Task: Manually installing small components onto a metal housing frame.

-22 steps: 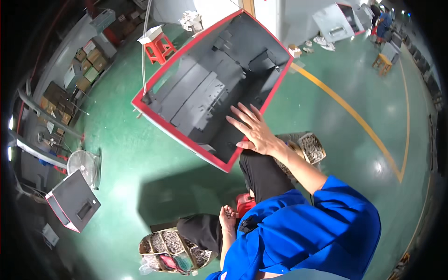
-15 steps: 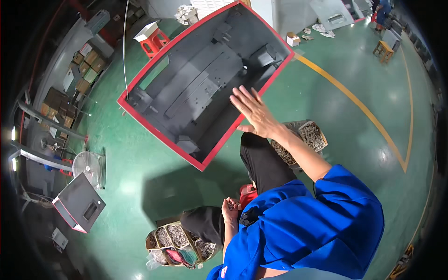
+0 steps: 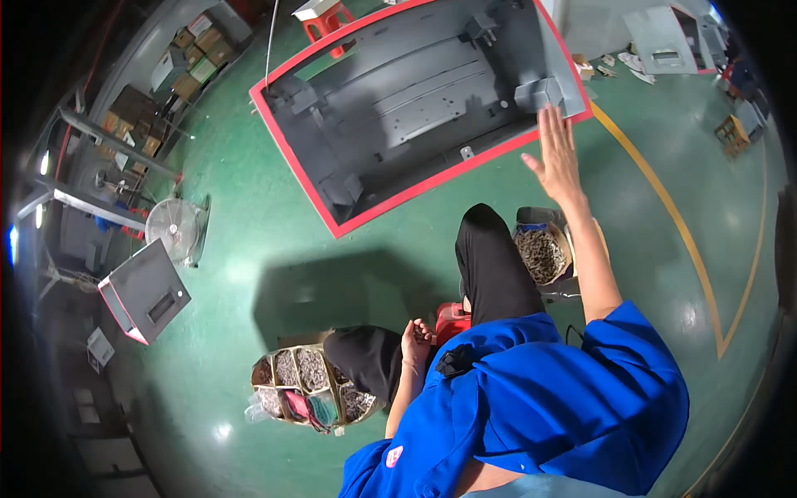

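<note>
A big open metal cabinet shell (image 3: pixel 432 91), grey inside with a red rim, faces me with brackets and slots within. My right hand (image 3: pixel 558 158) is open, fingers stretched and close together, thumb apart. Its fingertips overlap the rim near the shell's right corner; whether they touch I cannot tell. Low in front of me, my left hand (image 3: pixel 415 342) is closed with curled fingers, palm turned up. Small dark pieces seem to lie in it, too small to name. Beneath my knees is something red (image 3: pixel 452 319), partly hidden.
A divided container of small metal parts (image 3: pixel 311 369) stands by my left leg, another bin of parts (image 3: pixel 541 256) by my right. A fan (image 3: pixel 176 228) and a grey box with a red edge (image 3: pixel 145 290) are at left. A thin cord (image 3: pixel 271 41) rises by the shell's left corner.
The shell has turned and shifted up and right in the picture, partly as the view moved. My right hand has gone along toward its right corner. The left hand stays curled and low.
</note>
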